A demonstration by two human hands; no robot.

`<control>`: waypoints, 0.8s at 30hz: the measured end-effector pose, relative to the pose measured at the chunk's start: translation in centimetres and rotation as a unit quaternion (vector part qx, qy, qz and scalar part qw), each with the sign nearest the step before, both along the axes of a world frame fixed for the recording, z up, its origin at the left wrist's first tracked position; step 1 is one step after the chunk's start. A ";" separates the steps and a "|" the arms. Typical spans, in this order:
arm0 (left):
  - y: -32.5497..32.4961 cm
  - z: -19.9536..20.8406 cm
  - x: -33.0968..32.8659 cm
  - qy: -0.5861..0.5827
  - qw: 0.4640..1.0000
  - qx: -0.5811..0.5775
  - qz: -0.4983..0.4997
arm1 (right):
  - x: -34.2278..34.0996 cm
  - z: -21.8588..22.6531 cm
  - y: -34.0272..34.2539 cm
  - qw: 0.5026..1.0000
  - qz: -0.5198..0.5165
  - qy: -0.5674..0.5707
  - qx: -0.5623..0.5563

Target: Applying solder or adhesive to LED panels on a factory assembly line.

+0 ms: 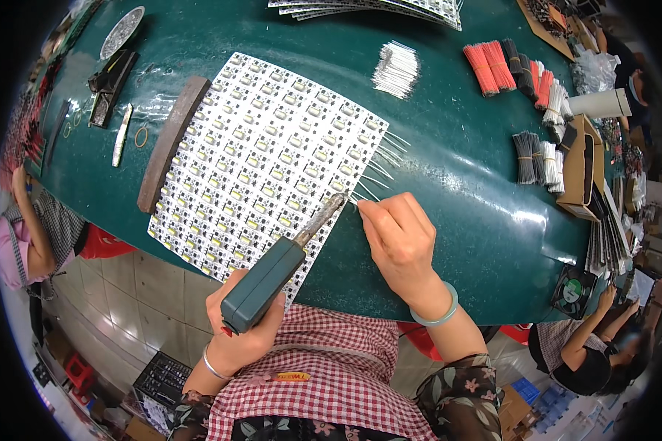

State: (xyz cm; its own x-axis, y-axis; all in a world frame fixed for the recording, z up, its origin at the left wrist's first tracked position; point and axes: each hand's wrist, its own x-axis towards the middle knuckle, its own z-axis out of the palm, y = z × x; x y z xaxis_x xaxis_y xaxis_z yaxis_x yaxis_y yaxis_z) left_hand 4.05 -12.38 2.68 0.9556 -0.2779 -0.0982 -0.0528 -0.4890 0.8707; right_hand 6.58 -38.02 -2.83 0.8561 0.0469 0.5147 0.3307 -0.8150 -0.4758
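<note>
A white LED circuit board panel [254, 151], covered in rows of small yellowish LEDs and dark parts, lies tilted on the green table. My left hand [235, 345] is closed around the dark green handle of a soldering iron [265, 281]. The iron's tip rests at the panel's right edge. There, my right hand [403, 239] pinches a thin white wire [354, 199] between thumb and forefinger, its end close to the tip. Farther up the same edge, several white wires [391, 151] stick out to the right.
A brown bar [171, 151] lies along the panel's left edge. Past it are a pale knife-shaped tool [123, 136] and a black holder [112, 88]. White wires [396, 70] are piled beyond the panel. Red wire bundles [489, 66] and a cardboard box [585, 165] stand right. Other people sit at both sides.
</note>
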 end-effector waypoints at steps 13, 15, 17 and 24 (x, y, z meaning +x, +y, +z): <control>1.7 -2.0 -1.6 -0.089 0.996 -0.003 0.027 | 0.0 -0.1 0.0 1.000 0.000 -0.006 -0.001; 1.7 -2.0 -1.7 -0.083 0.996 -0.005 0.033 | 0.0 -0.2 0.0 1.000 -0.001 -0.008 -0.001; 1.6 -1.9 -1.9 -0.060 0.997 -0.010 0.051 | -0.1 -0.1 0.0 1.000 -0.003 -0.007 0.004; 1.7 -1.2 -1.8 -0.035 0.995 -0.017 0.087 | -1.4 2.2 -0.3 0.999 -0.003 -0.032 0.012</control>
